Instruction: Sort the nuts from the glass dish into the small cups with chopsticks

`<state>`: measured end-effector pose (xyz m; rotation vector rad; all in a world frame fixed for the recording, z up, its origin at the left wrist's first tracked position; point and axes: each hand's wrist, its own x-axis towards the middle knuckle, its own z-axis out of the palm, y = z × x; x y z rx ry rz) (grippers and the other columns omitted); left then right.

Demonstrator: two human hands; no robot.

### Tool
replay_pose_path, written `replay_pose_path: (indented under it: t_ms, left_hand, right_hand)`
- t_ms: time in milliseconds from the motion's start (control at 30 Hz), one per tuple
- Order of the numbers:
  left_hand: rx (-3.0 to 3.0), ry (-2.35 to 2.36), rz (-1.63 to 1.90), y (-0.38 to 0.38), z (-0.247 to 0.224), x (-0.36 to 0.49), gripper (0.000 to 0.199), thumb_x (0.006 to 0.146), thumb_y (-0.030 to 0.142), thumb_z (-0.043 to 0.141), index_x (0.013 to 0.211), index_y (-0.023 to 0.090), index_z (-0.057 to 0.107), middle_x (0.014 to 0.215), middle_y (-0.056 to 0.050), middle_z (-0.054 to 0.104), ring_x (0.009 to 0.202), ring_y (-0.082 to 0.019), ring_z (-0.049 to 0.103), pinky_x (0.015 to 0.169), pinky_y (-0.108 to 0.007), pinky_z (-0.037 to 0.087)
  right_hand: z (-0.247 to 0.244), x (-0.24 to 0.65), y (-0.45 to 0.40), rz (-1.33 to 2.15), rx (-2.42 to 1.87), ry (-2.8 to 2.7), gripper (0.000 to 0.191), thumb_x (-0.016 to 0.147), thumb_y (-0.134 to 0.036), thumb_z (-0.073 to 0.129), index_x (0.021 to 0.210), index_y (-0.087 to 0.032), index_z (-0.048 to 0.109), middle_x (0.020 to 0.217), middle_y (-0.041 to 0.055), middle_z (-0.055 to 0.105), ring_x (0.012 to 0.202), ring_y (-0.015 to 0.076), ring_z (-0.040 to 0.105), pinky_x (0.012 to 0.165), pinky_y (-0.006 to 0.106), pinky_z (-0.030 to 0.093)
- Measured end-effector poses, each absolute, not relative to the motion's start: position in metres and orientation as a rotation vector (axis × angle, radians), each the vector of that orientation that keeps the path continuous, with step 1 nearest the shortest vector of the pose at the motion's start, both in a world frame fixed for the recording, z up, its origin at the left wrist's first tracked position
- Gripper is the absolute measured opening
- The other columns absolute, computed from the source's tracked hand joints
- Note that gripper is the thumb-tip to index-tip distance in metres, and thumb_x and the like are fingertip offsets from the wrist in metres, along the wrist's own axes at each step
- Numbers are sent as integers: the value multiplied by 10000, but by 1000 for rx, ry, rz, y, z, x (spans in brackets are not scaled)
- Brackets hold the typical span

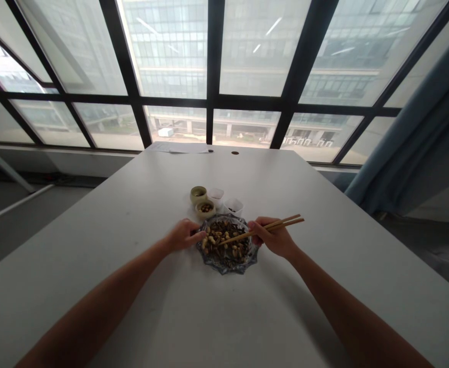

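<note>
A scalloped clear glass plate (224,269) sits on the white table, holding unshelled peanuts (212,240) among dark striped seeds that look like sunflower seeds (230,262). At its left edge, my left hand (183,235) grips the rim, thumb over the top. My right hand (273,237) is closed around a pair of wooden chopsticks (285,222) just right of the plate. Their tips reach down among the peanuts near the middle; whether they pinch one is too small to tell.
Behind the plate stand two greenish cups, a rear one (198,194) and a front one (200,211) with small brown pieces inside. Beside them are two white plastic cups (215,195), the nearer (235,208) with dark bits. Papers (182,148) lie at the table's (132,286) far edge.
</note>
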<state>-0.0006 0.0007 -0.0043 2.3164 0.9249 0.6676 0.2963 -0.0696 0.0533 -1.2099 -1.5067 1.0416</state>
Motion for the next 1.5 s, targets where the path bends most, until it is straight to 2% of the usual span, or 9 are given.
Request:
replay_pose_path:
  t_ms: [100,267,467,667,867,1067,1200,1500]
  left_hand:
    - [2315,933,662,1,-4,0,555,892,578,466,532,195,288,523,60,201,497,-61,208,476,-231,152]
    - [2320,930,664,0,-3,0,548,899,571,458,538,193,292,524,59,207,499,-61,205,483,-234,156]
    - [2317,938,647,-1,-3,0,537,902,563,447,545,195,287,529,58,205,498,-62,217,482,-233,159]
    - [2320,947,652,-1,-3,-1,525,912,534,451,543,188,312,532,58,218,508,-63,212,491,-237,152]
    - [2313,955,639,0,-3,-2,534,904,558,445,542,190,307,539,55,221,514,-66,211,488,-238,150]
    - [2305,952,661,0,-5,-2,520,894,543,453,542,191,304,522,59,223,497,-64,224,482,-233,157]
    - [2310,950,656,1,-5,-3,520,899,545,447,543,191,310,523,58,227,497,-65,218,481,-234,152]
    - [2304,941,652,1,-4,-1,514,902,538,444,550,194,297,531,56,223,503,-64,221,486,-235,152]
  right_hand:
    - [53,297,-69,970,-1178,-1454,593,755,-735,695,571,-174,641,451,27,617,372,107,533,370,207,436]
    - [60,295,-74,1049,-1134,-1417,636,736,-791,661,595,-170,662,425,29,601,344,112,507,357,225,426]
    - [62,286,-82,1140,-1093,-1632,517,774,-654,729,607,-177,618,494,33,654,363,82,459,349,196,327]
    - [58,286,-80,940,-1127,-1704,462,829,-599,702,634,-184,645,558,50,700,446,114,546,410,215,386]
    - [53,293,-73,816,-1200,-1566,526,816,-665,681,610,-185,625,549,54,691,396,97,473,379,218,370]
    - [66,301,-74,968,-1199,-1532,623,769,-761,654,555,-177,609,426,35,604,318,84,443,317,195,308]
    - [74,302,-78,1034,-1192,-1657,579,749,-700,717,532,-173,617,422,36,611,309,77,441,307,181,303]
    - [82,294,-87,919,-1115,-1878,472,857,-519,693,532,-180,642,413,28,607,342,99,495,339,188,353]
